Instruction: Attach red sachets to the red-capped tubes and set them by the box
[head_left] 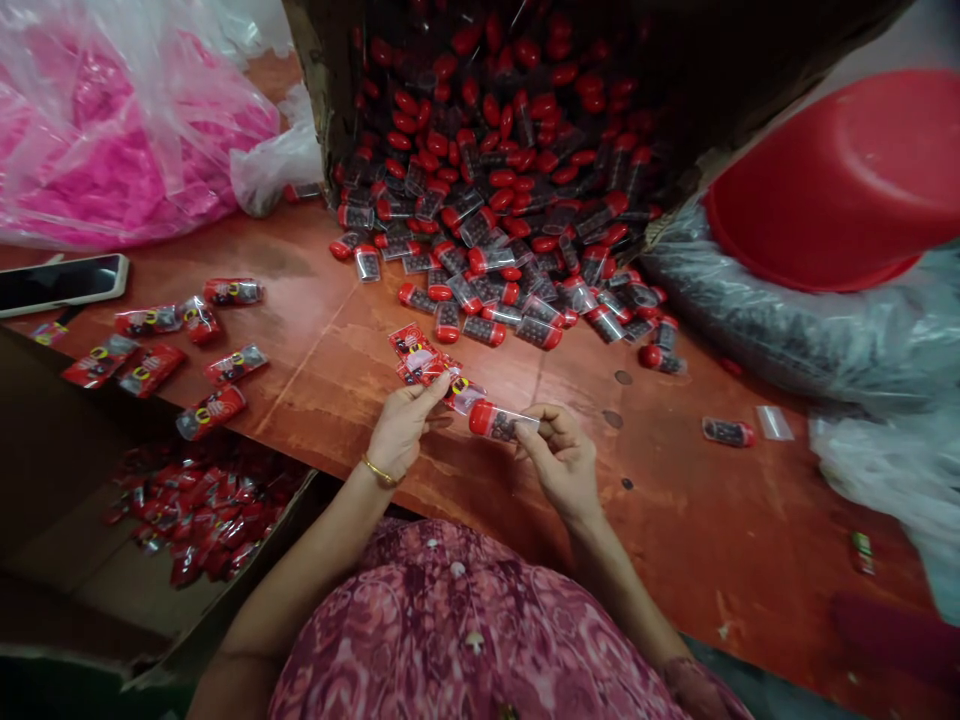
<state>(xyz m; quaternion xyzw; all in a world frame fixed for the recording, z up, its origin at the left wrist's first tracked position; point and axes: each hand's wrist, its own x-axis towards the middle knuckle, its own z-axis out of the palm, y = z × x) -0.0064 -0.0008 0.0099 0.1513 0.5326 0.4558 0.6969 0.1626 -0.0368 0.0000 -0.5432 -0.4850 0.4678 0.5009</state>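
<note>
My left hand point(399, 428) is closed on a bunch of small red printed wrappers point(420, 357), fanned out above its fingers. My right hand point(559, 455) pinches a small clear vial with a red cap point(496, 420), held level with the cap pointing left, almost touching the wrappers. Both hands hover over the red-brown table point(360, 370). A gold bangle sits on my left wrist. A big heap of the same red-capped vials point(510, 230) spills out of a tipped cardboard box point(322, 110) just beyond my hands.
Several wrapped vials point(154, 350) lie on the table at left, beside a phone point(60, 283). A carton point(202, 510) below the table's edge holds more wrapped ones. Pink plastic bags point(120, 130) fill the far left. A red basin point(840, 180) rests on clear bags at right. One stray vial point(727, 432) lies right.
</note>
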